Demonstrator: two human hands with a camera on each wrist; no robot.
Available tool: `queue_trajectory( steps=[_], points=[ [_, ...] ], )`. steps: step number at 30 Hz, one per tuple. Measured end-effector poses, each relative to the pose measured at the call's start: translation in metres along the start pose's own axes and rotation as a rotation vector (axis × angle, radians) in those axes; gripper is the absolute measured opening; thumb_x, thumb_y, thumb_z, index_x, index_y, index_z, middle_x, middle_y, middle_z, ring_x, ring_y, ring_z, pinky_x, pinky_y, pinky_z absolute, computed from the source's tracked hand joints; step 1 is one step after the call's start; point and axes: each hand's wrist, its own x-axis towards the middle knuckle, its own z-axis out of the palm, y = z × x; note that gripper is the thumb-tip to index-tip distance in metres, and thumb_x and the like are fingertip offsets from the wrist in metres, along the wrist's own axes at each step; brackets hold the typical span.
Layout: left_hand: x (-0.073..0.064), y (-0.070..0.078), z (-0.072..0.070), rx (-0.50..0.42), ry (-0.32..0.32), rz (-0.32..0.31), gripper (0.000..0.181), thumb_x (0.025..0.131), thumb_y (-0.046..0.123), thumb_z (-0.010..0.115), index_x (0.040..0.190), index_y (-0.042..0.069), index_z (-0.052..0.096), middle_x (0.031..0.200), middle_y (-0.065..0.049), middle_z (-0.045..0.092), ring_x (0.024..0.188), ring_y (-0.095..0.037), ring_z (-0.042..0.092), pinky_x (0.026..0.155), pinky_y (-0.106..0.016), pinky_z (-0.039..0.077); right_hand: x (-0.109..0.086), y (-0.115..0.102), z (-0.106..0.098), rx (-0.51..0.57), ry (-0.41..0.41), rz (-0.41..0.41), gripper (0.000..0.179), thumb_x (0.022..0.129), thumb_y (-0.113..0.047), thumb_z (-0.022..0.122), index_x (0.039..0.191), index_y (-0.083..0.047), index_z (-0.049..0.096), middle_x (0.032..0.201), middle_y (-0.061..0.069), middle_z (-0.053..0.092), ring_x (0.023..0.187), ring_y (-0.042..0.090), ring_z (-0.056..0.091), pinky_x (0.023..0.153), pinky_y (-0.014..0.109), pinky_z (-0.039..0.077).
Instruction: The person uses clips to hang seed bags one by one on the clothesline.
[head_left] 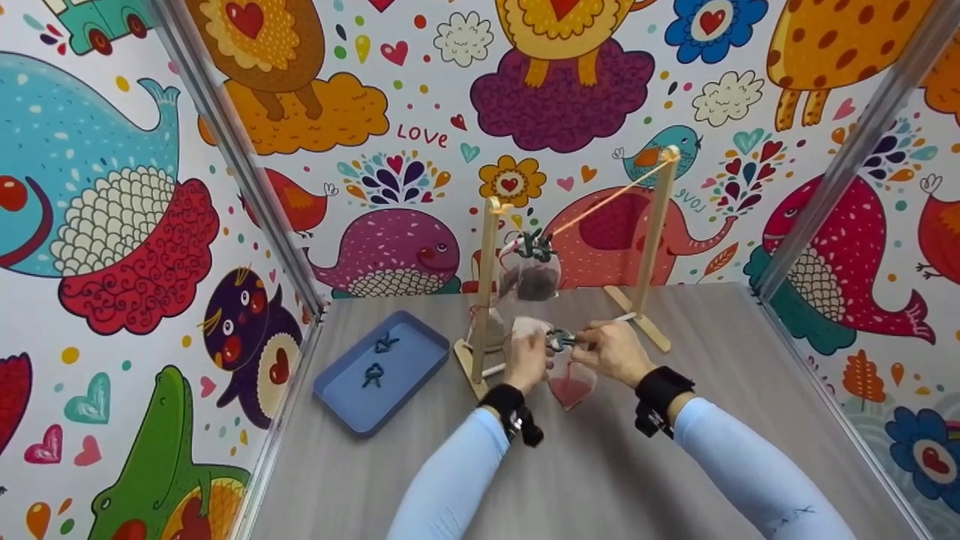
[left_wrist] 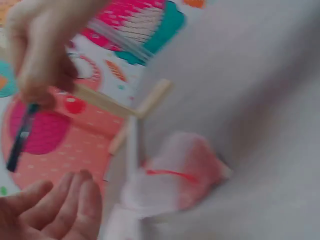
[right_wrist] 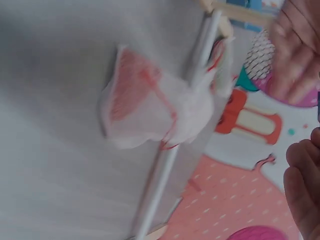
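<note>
My right hand [head_left: 616,352] pinches a dark green clip [head_left: 559,340] in front of the wooden stand; the clip's dark end [left_wrist: 21,140] juts from its fingers in the left wrist view. My left hand [head_left: 527,360] is close to that clip, its fingers loosely extended; the left wrist view shows nothing between them. Below the hands lies a white mesh drawstring pouch [head_left: 572,384] with reddish contents and a red cord. From the orange string [head_left: 592,206] hangs a pouch with dark contents [head_left: 536,279], under a cluster of dark green clips [head_left: 534,244].
A blue tray [head_left: 337,390] at left holds two dark green clips [head_left: 373,374]. The wooden stand has a left post [head_left: 486,292] and a right post [head_left: 656,232], joined low by a white rod [right_wrist: 162,185]. Another pouch [head_left: 491,324] is by the left post. Patterned walls surround the table.
</note>
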Motion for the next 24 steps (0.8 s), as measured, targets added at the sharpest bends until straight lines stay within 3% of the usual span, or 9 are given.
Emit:
queue_trajectory(
  steps=[4,5,7,9,11,13,16,20,24],
  points=[
    [0.013,-0.088,0.054,0.343,-0.065,0.241,0.064,0.12,0.056,0.034,0.093,0.014,0.074,0.091,-0.007,0.08,0.086,-0.025,0.078,0.076,-0.042,0.06,-0.013,0.019,0.002,-0.055,0.009,-0.003,0.004,0.077,-0.008,0.087,0.079,-0.007,0.085,0.072,0.004,0.077,0.061,0.012,0.061,0.057,0.029,0.05],
    [0.009,-0.094,0.061,0.391,-0.12,0.258,0.062,0.12,0.055,0.035,0.102,0.012,0.076,0.103,-0.01,0.083,0.098,-0.029,0.081,0.087,-0.043,0.063,-0.016,0.023,0.003,-0.065,0.002,-0.004,0.004,0.076,-0.008,0.087,0.076,-0.008,0.083,0.068,0.003,0.074,0.06,0.01,0.057,0.056,0.028,0.046],
    [-0.006,-0.092,0.064,0.495,-0.234,0.26,0.055,0.119,0.05,0.041,0.129,0.008,0.076,0.134,-0.013,0.08,0.125,-0.036,0.077,0.107,-0.046,0.061,-0.023,0.03,0.003,-0.075,-0.025,0.019,0.007,0.075,-0.008,0.086,0.072,-0.01,0.079,0.064,0.0,0.068,0.059,0.007,0.049,0.056,0.025,0.04],
    [-0.026,-0.07,0.054,0.606,-0.345,0.199,0.053,0.115,0.047,0.051,0.152,0.013,0.067,0.16,-0.01,0.067,0.146,-0.039,0.065,0.122,-0.053,0.053,-0.029,0.034,0.002,-0.078,-0.06,0.05,0.009,0.075,-0.009,0.084,0.07,-0.011,0.077,0.064,-0.001,0.063,0.06,0.006,0.043,0.057,0.024,0.035],
    [-0.045,-0.045,0.04,0.738,-0.428,0.147,0.059,0.111,0.046,0.059,0.162,0.017,0.059,0.173,-0.008,0.055,0.158,-0.043,0.054,0.129,-0.059,0.046,-0.031,0.036,0.001,-0.073,-0.094,0.095,0.01,0.077,-0.009,0.084,0.071,-0.011,0.077,0.064,-0.001,0.061,0.06,0.005,0.04,0.057,0.023,0.032],
    [-0.058,-0.029,0.027,0.838,-0.454,0.139,0.061,0.106,0.047,0.068,0.16,0.019,0.061,0.169,-0.006,0.058,0.154,-0.042,0.055,0.125,-0.061,0.049,-0.031,0.035,0.002,-0.075,-0.113,0.112,0.008,0.078,-0.01,0.084,0.072,-0.01,0.078,0.065,0.0,0.063,0.06,0.005,0.041,0.057,0.022,0.034],
    [-0.061,-0.026,0.015,0.919,-0.409,0.188,0.057,0.102,0.047,0.075,0.15,0.016,0.068,0.151,-0.007,0.072,0.138,-0.036,0.067,0.114,-0.054,0.058,-0.027,0.033,0.009,-0.068,-0.123,0.136,0.006,0.079,-0.011,0.085,0.075,-0.008,0.082,0.067,0.001,0.068,0.06,0.004,0.043,0.057,0.021,0.037],
    [-0.055,-0.029,0.01,0.932,-0.227,0.23,0.044,0.097,0.032,0.083,0.134,0.011,0.073,0.127,-0.012,0.078,0.118,-0.034,0.073,0.093,-0.048,0.066,-0.023,0.029,0.014,-0.044,-0.121,0.183,0.004,0.08,-0.01,0.085,0.078,-0.007,0.085,0.068,0.0,0.068,0.059,0.003,0.046,0.056,0.019,0.038],
    [-0.055,-0.036,0.014,0.929,-0.095,0.148,0.052,0.088,0.021,0.089,0.135,0.009,0.071,0.135,-0.019,0.069,0.127,-0.039,0.065,0.092,-0.053,0.067,-0.023,0.026,0.009,-0.032,-0.137,0.228,0.004,0.081,-0.01,0.085,0.079,-0.007,0.086,0.069,0.0,0.069,0.06,0.005,0.049,0.056,0.021,0.04]
  ],
)
